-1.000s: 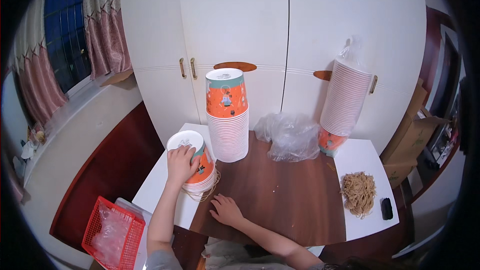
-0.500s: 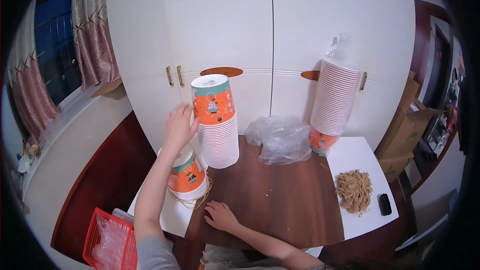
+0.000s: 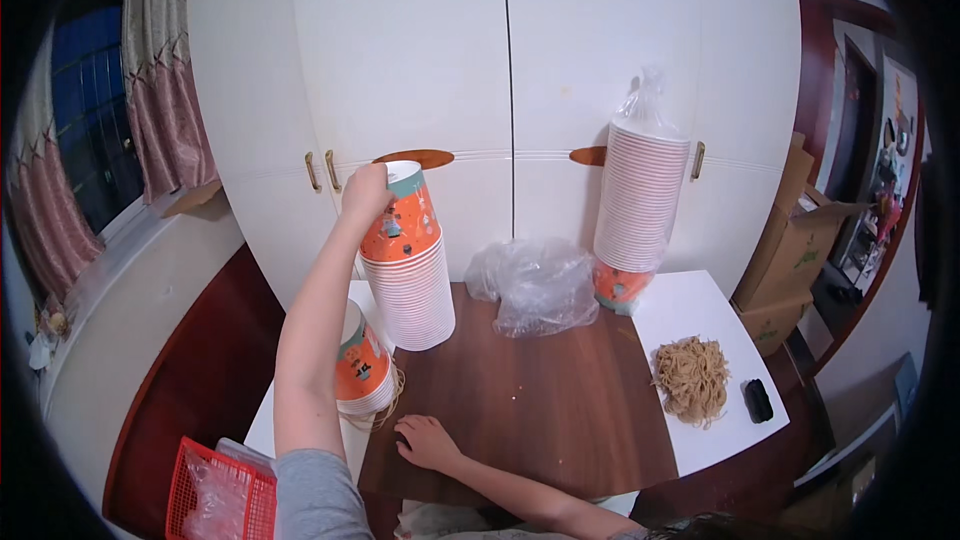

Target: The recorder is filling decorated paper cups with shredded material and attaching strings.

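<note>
- One cup stack [image 3: 408,290], the left hand [image 3: 368,194] touching its top (clamped or not, I cannot tell);
- one table [image 3: 560,410], the right hand [image 3: 430,442] on it; fingers apart.

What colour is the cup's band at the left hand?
Teal; the band shows best in the head view.

Left hand [image 3: 366,192] at top of tall cup stack [image 3: 410,290]; right hand [image 3: 430,443] on brown tabletop [image 3: 540,405].
Left fingers partly hidden, grip undetermined; right fingers loose. Shorter cup stack [image 3: 362,375] near the tall one. Crumpled clear plastic [image 3: 545,290] between tall stack and bagged cup stack [image 3: 643,190]. Tan tangled heap [image 3: 692,380] at right.
</note>
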Demonstrator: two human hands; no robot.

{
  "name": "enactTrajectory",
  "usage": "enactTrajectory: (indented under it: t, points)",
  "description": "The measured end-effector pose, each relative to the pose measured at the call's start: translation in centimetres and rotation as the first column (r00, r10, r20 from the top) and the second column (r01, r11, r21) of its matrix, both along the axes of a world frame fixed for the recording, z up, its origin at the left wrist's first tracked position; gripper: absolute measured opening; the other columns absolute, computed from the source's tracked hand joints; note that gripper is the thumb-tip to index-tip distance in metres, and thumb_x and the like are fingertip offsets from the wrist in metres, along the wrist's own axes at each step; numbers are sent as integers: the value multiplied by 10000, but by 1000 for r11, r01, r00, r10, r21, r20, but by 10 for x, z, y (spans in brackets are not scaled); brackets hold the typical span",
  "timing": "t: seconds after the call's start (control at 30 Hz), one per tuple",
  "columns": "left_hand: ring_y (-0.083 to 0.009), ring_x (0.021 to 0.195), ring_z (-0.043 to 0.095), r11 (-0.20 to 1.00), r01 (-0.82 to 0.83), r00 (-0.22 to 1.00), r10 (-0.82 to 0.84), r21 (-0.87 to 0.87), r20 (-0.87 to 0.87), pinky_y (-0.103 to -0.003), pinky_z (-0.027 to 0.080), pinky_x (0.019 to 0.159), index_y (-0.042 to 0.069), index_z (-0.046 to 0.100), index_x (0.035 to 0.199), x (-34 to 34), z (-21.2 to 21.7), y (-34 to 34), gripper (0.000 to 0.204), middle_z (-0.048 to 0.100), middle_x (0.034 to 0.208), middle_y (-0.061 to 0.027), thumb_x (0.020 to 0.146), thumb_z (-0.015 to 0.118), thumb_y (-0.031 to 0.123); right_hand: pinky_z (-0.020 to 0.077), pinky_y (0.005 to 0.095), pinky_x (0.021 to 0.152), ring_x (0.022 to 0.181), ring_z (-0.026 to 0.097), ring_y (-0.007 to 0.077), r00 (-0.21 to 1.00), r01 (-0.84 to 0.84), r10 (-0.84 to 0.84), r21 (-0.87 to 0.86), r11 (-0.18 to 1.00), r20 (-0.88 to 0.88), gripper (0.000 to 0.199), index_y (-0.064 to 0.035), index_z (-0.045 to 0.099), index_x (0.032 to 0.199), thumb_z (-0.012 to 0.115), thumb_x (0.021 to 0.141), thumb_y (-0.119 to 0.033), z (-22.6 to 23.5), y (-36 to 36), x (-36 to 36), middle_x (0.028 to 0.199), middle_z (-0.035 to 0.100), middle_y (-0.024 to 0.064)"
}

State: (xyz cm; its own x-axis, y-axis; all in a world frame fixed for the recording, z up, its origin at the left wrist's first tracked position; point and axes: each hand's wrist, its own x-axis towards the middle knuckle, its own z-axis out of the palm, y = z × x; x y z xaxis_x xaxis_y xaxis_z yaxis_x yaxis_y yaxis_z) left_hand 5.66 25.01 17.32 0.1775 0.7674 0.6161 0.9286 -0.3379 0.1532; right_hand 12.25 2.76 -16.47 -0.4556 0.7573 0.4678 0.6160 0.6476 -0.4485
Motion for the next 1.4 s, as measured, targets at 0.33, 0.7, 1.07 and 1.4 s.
enactTrajectory:
  t: [0.33,0.7,1.07,1.4]
  points:
    - [-305,752,591,958,-9,974,-56,288,217,-373,465,649,6,569,789,-25,84,-45,230,603,787,-169,645,671,153,362,363,869,1022,482,219,999,-13,13,-12,1000,-31,255,-66,539,956,545,760,-230,-1,1,1,1037,529,69]
    - [-72,585,472,894,401,241,-314,201,918,-195,393,524,42,483,795,-73,-62,-180,102,514,706,-7,768,581,43,428,270,787,859,517,120,656,-162,-215,-414,896,-723,221,-31,542,1032,498,859,-160,24,12,42,937,568,49]
    - [-247,979,551,566,819,-328,333,90,884,-530,431,834,67,456,1097,-18,-256,-258,337,563,1049,-96,852,506,293,405,227,704,784,500,84,416,-193,-372,-480,856,-830,268,-1,526,1089,448,872,-138,125,-37,180,902,566,21]
    - [-271,823,591,645,761,-344,309,70,887,-496,505,746,18,460,811,3,-267,-293,48,566,876,-133,812,506,3,451,226,572,602,544,75,718,309,-473,-375,874,-511,209,-19,576,927,578,731,-94,122,-39,205,693,591,38]
